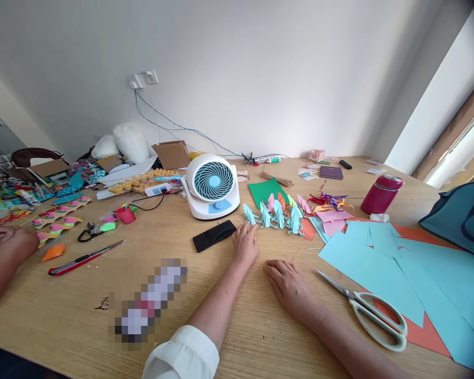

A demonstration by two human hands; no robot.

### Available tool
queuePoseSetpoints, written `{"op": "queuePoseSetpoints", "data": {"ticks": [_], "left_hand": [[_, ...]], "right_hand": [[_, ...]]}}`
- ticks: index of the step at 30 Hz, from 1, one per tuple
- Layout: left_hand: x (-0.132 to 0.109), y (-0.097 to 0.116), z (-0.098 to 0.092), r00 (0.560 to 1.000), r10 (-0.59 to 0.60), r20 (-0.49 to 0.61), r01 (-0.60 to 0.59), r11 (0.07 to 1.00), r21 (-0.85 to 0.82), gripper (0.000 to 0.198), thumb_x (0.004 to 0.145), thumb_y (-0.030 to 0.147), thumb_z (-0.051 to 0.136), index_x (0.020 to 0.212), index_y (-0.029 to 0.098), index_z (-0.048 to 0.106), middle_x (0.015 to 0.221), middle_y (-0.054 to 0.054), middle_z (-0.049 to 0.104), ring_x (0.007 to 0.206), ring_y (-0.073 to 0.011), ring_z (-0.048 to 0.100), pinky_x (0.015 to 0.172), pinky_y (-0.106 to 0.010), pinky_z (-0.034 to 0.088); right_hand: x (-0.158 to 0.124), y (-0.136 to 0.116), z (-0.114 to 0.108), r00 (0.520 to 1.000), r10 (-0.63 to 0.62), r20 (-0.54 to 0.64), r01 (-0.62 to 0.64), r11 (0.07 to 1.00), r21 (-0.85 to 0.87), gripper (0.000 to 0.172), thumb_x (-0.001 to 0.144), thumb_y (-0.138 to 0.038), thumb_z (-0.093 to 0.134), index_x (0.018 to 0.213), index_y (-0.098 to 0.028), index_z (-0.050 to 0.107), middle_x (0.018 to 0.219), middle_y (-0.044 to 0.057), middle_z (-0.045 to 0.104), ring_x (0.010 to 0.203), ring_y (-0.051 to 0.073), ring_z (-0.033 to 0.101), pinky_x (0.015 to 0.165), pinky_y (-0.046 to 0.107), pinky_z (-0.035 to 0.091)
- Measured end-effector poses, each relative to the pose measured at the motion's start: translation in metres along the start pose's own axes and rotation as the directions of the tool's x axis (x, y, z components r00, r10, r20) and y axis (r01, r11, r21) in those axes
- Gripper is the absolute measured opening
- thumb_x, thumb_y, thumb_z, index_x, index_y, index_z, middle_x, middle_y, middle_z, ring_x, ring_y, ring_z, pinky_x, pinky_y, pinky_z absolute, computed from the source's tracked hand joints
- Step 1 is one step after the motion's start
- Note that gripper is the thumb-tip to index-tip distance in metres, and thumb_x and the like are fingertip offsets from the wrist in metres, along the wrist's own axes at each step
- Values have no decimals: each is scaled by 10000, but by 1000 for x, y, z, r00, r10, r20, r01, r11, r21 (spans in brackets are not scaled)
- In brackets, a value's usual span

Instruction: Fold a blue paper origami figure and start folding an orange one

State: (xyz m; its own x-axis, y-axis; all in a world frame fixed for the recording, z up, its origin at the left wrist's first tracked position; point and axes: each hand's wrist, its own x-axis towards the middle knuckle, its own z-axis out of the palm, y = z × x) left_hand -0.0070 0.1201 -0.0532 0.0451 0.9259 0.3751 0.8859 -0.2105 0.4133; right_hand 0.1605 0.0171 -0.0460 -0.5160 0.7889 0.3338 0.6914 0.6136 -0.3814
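A row of light blue folded paper figures [277, 215], insect-like with thin legs, stands on the wooden table, with pink, orange and yellow-green ones behind. My left hand [245, 246] reaches forward to the leftmost light blue paper figure [249, 213], fingers bent together at its base. The fingertips are partly hidden. Closer to me, my right hand [290, 284] rests palm down on the tabletop, fingers stretched out, with nothing in it. Large scissors [373, 316] with cream handles lie to its right, blades spread slightly. Beyond them are light blue paper sheets [371, 268] over orange-red paper.
A white fan [213, 184] stands behind a black phone-like case [214, 236]. A red utility knife [85, 258] lies left, near another person's hands [8, 245]. To the right are a magenta flask [381, 195] and a teal bag [458, 221]. Green paper [266, 190] lies behind the figures.
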Motion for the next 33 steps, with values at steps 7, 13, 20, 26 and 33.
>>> {"op": "queuePoseSetpoints", "data": {"ticks": [7, 13, 20, 26, 33], "left_hand": [[11, -1, -8, 990, -120, -70, 120, 993, -9, 373, 890, 151, 535, 1259, 195, 574, 1262, -125, 621, 1207, -267, 538, 1002, -401, 428], [53, 9, -2, 965, -236, -118, 238, 971, -1, 263, 885, 325, 619, 1107, 190, 585, 1152, -127, 649, 1116, -300, 570, 900, -405, 445], [66, -4, 11, 970, -233, -77, 234, 972, 13, 277, 813, 150, 672, 1062, 226, 578, 1140, -54, 680, 1135, -259, 576, 912, -386, 408], [62, -4, 11, 974, -215, -74, 218, 975, 37, 234, 845, 251, 666, 1064, 210, 593, 1160, -89, 669, 1142, -297, 541, 947, -433, 372], [63, -1, 11, 971, -221, -93, 226, 973, 52, 209, 863, 371, 651, 992, 210, 621, 1095, -111, 673, 1112, -333, 518, 935, -481, 358]], "right_hand": [[3, -4, -11, 998, 61, -26, -56, 986, 158, 249, 904, -112, 484, 1015, -219, 679, 1137, 101, 682, 1061, 252, 619, 961, 439, 464], [113, 40, -45, 948, 314, -48, -290, 918, 270, 251, 966, -164, 431, 1058, -182, 664, 929, 42, 723, 813, 165, 673, 742, 297, 537], [233, 90, -37, 885, 462, 59, -461, 847, 265, 317, 956, -356, 605, 1205, -161, 602, 1181, 84, 637, 983, 210, 651, 837, 415, 565], [273, 104, -17, 826, 544, 150, -564, 803, 191, 358, 953, -348, 609, 1260, -169, 574, 1247, 97, 608, 1042, 231, 635, 871, 442, 554], [292, 102, -11, 801, 531, 276, -578, 806, 126, 342, 954, -348, 608, 1245, -170, 584, 1230, 93, 616, 1022, 223, 640, 854, 428, 562]]}}
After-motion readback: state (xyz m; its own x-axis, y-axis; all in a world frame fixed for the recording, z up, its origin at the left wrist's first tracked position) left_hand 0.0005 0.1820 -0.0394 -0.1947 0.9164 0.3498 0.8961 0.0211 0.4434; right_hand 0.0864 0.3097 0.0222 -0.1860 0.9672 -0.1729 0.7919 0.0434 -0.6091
